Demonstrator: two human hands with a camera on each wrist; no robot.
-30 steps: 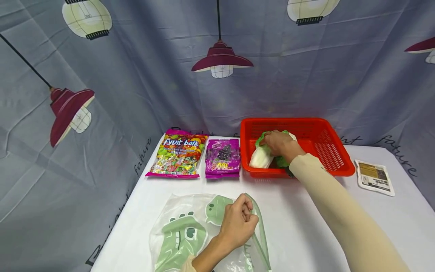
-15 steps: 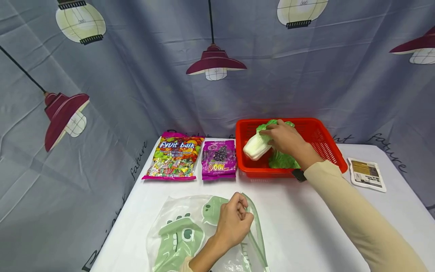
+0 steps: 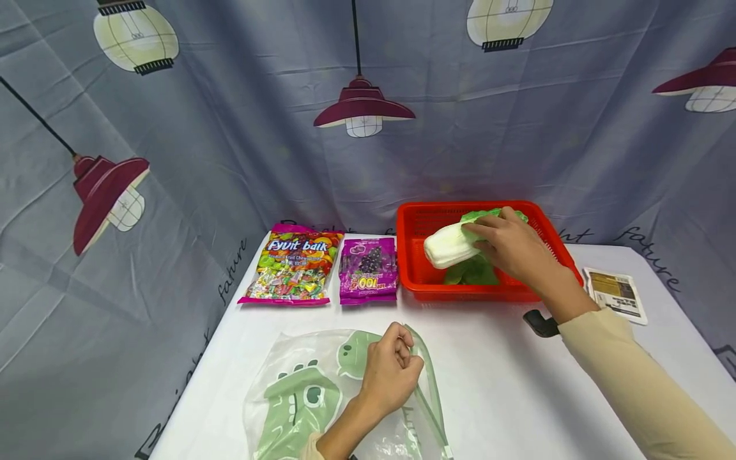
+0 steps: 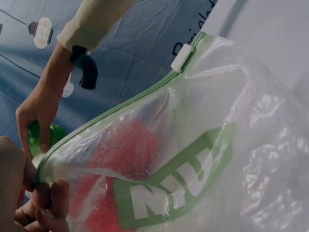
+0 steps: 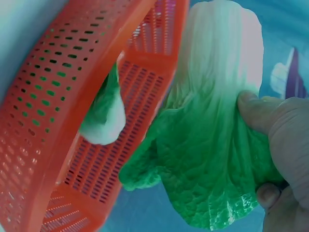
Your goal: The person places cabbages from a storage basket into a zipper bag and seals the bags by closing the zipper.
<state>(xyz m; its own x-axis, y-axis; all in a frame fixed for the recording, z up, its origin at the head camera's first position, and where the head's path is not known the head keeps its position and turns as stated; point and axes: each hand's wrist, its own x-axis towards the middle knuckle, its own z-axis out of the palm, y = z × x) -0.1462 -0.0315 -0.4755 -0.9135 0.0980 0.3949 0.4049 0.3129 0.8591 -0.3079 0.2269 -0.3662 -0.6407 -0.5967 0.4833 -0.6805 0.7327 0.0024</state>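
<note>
A white-stemmed, green-leafed napa cabbage (image 3: 454, 246) hangs lifted above the red perforated plastic basket (image 3: 420, 284), stem end pointing left. A clear zip-top plastic bag (image 3: 305, 390) (green dinosaur print) lies flat on the table, its mouth raised.

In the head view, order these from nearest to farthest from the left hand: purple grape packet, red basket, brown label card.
1. purple grape packet, behind the left hand.
2. red basket, farther back, to the right.
3. brown label card, far right edge.
</note>
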